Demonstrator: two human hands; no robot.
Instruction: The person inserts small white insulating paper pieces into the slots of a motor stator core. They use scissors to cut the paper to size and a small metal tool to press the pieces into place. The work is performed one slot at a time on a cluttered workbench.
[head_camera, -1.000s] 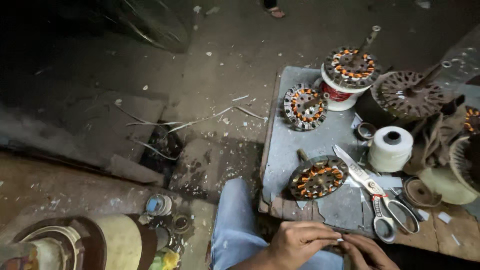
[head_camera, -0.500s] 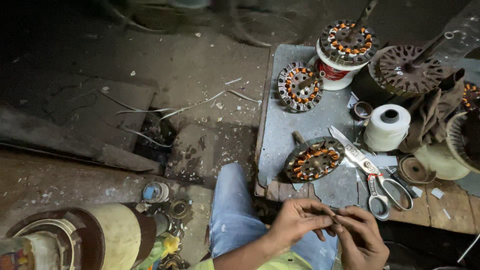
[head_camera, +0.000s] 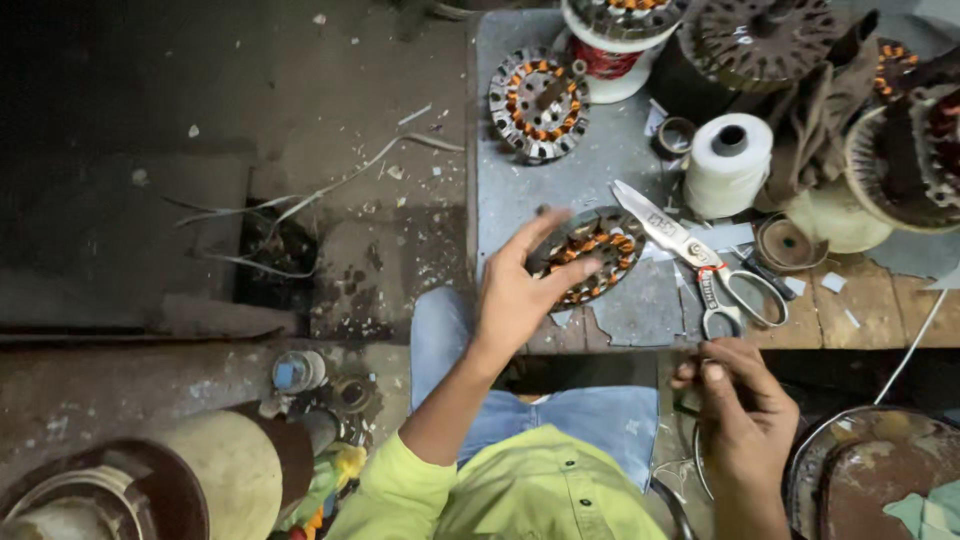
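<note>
A moment ago both hands were pinched together low over the lap, working something small between the fingertips; now they have parted. The left hand (head_camera: 520, 290) has gone out with fingers spread open over the near edge of the worktop (head_camera: 510, 200), its fingertips lying on or just above the wound stator (head_camera: 590, 255) with copper-coloured coils that sits near that edge; whether it has hold of the stator yet I cannot tell. The right hand (head_camera: 735, 400) stays back by the lap, fingers curled closed, seemingly pinching something thin, too small to make out. Just beside the stator lie the scissors (head_camera: 700, 270), and beyond them a spool of white thread (head_camera: 728, 165) and a second stator (head_camera: 538, 103). So the fine finger-work looks set aside and attention has turned to the near stator.
</note>
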